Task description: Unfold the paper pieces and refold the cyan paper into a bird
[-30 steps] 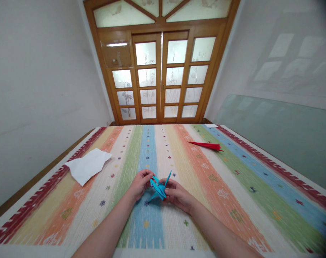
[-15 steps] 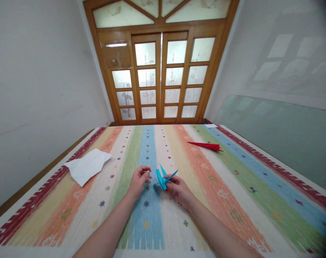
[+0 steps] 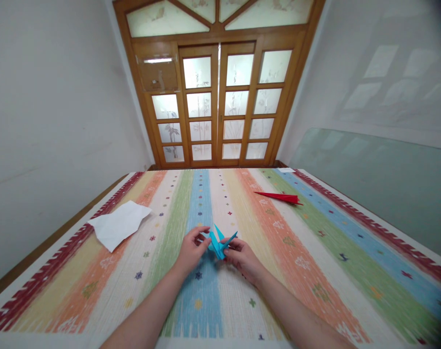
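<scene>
Below the centre of the frame, a blue paper crane [image 3: 217, 249] is pinched by the right hand [image 3: 242, 258] and, at its left edge, the left hand [image 3: 193, 247]. White paper [image 3: 120, 224] lies at left, folded red paper [image 3: 283, 198] right of centre, both on a striped cloth [image 3: 354, 242].

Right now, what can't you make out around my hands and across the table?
All in the head view:
- Part of the blue folded paper: hidden by the right hand.
- Left hand: too small to tell whether it pinches the paper.
- Forearms: cut off by the bottom edge.
- White item, table's far edge: too small to identify.
</scene>
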Motion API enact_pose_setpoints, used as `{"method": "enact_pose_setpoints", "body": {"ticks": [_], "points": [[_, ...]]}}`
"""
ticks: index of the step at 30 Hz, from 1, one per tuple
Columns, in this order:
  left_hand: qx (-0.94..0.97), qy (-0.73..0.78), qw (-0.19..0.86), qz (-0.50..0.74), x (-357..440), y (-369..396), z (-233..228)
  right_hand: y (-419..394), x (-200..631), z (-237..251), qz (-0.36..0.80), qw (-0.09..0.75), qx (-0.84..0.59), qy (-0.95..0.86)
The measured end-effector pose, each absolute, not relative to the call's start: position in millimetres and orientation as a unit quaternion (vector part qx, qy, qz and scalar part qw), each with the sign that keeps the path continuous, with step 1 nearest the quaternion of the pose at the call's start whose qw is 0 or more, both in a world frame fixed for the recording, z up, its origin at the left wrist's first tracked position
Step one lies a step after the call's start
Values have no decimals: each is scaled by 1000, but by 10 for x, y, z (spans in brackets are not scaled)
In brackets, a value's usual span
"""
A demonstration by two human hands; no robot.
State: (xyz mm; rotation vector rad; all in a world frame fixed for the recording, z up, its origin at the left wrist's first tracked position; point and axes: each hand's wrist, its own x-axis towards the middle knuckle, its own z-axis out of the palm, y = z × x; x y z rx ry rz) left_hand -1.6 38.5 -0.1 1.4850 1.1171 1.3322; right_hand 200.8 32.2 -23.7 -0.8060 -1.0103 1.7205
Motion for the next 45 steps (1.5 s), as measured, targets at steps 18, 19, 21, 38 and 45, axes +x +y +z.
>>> {"method": "enact_pose_setpoints", "body": {"ticks": [18,19,21,38,45], "points": [[733,437,252,456,-91,366,47,359,2022,-328,682,471,-339,-446],[734,437,251,454,-90,367,47,358,2022,-330,680,470,-339,-449],[736,438,249,453,-91,369,46,356,2022,-329,679,469,-337,-453],[758,437,196,443,-112,353,47,356,2013,-351,699,450,-322,-453],[770,425,177,442,-128,359,52,334,2012,-274,720,445,-308,-434]]}}
